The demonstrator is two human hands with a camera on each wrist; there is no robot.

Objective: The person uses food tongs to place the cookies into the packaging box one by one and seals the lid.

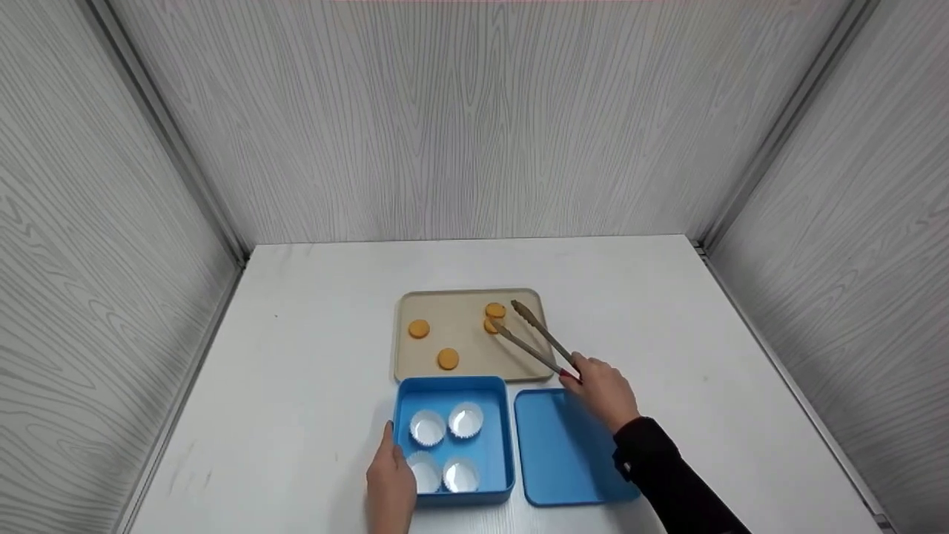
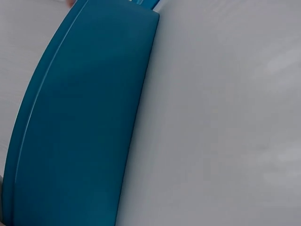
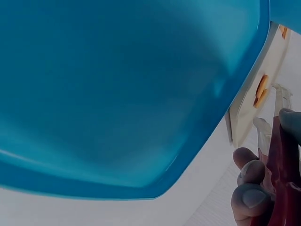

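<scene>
My right hand (image 1: 604, 391) grips metal tongs (image 1: 545, 334) with red handles (image 3: 284, 174). The tongs' arms are spread; one tip overlaps the nearer of two adjoining round golden cookies (image 1: 495, 311) on a beige tray (image 1: 474, 298), and the other tip lies to their right. Two more cookies (image 1: 448, 359) sit apart on the tray's left half. At the left wall of a square blue box (image 1: 452, 387), my left hand (image 1: 393, 482) holds its side, one finger stretched along the outside. Inside the box are several white fluted paper cups (image 1: 465, 420).
A flat blue lid (image 1: 567, 452) lies on the white table (image 1: 319, 334) right of the box, partly under my right hand and sleeve. The tray is just behind the box. Grey wood-grain panels (image 1: 474, 148) enclose the table at the back and both sides.
</scene>
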